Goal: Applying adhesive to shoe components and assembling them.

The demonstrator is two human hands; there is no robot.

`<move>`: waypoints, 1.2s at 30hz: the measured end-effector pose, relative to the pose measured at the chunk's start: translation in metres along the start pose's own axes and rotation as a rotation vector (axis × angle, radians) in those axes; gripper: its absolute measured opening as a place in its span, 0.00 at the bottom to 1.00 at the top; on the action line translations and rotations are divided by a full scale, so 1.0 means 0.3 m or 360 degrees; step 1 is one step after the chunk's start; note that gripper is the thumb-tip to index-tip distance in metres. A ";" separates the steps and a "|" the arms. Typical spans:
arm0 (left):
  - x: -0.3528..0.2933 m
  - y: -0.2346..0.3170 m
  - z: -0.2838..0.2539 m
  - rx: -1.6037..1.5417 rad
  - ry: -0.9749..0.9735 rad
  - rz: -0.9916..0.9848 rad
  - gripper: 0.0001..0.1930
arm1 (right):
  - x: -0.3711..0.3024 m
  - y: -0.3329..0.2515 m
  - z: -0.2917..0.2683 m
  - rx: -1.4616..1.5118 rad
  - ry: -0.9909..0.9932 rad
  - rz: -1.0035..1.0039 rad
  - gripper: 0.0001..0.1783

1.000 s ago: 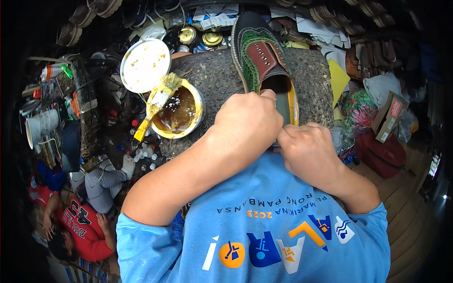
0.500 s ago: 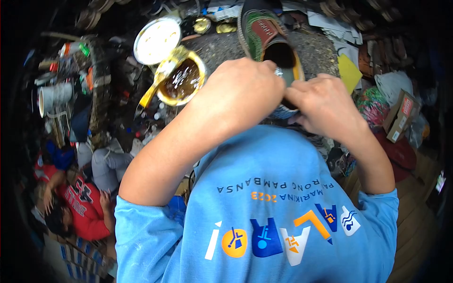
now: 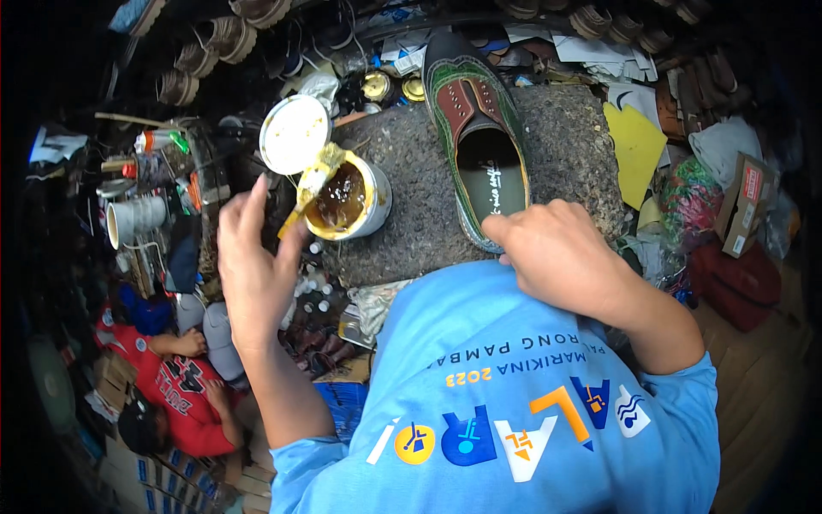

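A green, brown and black lace-up shoe (image 3: 475,98) without laces lies on a rough stone block (image 3: 411,141), toe pointing away from me. My right hand (image 3: 556,253) is closed at its heel, thumb and forefinger pinching the rim. A grey insole (image 3: 495,187) shows inside. On the left my left hand (image 3: 257,257) is open, fingers apart, beside a tub (image 3: 381,201) of brown, glossy paste. Across the tub's rim rests a glue-caked brush (image 3: 318,178), its yellow handle close to my left thumb; I cannot tell whether they touch.
The tub's white lid (image 3: 295,134) stands tilted behind it. Two small open tins (image 3: 376,86) sit farther back. Yellow sheet material (image 3: 634,150) and a cardboard box (image 3: 743,206) are at right. White cups (image 3: 137,220) lie left, and a person in red (image 3: 184,394) is at lower left.
My left hand has left the shoe and swung left toward the tub and brush, its fingers opening. My right hand stays at the heel, and more of the shoe's inside shows.
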State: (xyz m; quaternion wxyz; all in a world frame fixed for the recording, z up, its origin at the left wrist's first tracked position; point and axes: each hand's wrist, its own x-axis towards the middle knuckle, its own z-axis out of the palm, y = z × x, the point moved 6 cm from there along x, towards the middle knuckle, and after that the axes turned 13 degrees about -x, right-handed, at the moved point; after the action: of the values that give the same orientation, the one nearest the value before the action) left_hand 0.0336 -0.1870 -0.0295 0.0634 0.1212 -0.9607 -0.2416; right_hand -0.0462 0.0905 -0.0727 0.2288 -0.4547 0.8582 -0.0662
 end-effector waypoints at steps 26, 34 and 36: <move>-0.013 -0.063 0.077 -0.0828 0.0534 0.0113 0.06 | -0.051 -0.002 -0.145 0.0253 0.0843 0.0018 0.20; 0.037 -0.144 0.088 -0.1255 -0.0083 -0.0184 0.06 | 0.120 0.159 -0.192 0.0030 0.1066 -0.0243 0.19; 0.068 -0.117 0.028 -0.0982 0.0054 -0.0058 0.06 | 0.152 0.189 -0.173 0.0064 0.0988 -0.0307 0.20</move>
State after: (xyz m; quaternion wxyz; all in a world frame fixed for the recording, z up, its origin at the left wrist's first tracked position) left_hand 0.0194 -0.2186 -0.0525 0.1088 0.1175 -0.8385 -0.5209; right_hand -0.1341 0.0814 -0.0601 -0.0421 -0.4873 0.8385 -0.2401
